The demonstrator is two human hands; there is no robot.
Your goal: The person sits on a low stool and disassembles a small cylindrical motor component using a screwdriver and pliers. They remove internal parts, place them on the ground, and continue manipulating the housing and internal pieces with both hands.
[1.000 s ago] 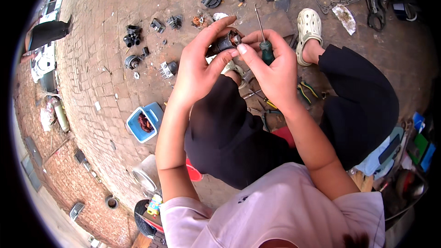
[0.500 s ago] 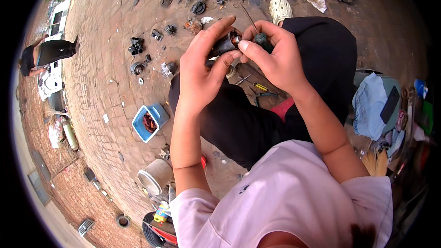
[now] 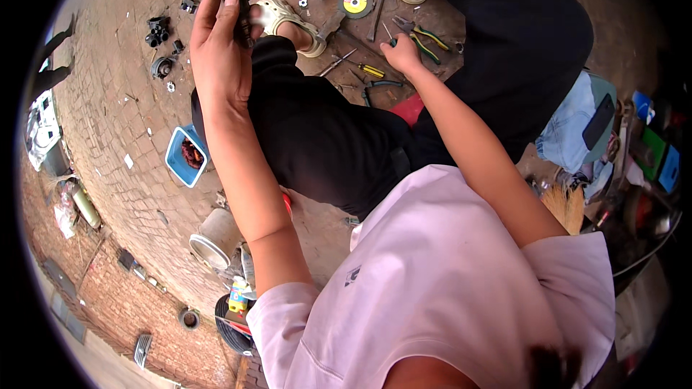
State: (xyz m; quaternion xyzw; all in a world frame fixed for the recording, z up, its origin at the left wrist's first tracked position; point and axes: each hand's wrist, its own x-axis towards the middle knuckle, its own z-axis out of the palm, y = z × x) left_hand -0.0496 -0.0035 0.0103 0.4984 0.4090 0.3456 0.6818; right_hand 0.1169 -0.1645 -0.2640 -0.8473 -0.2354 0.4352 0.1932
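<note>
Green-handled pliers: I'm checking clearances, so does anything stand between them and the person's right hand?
Nothing visible does: the pliers lie just right of the right hand, with no other object between.

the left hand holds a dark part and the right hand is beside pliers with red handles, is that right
Not quite: the head view shows yellow-and-green-handled pliers, not red-handled ones. The left hand holds a dark part, and the right hand is beside those pliers.
</note>
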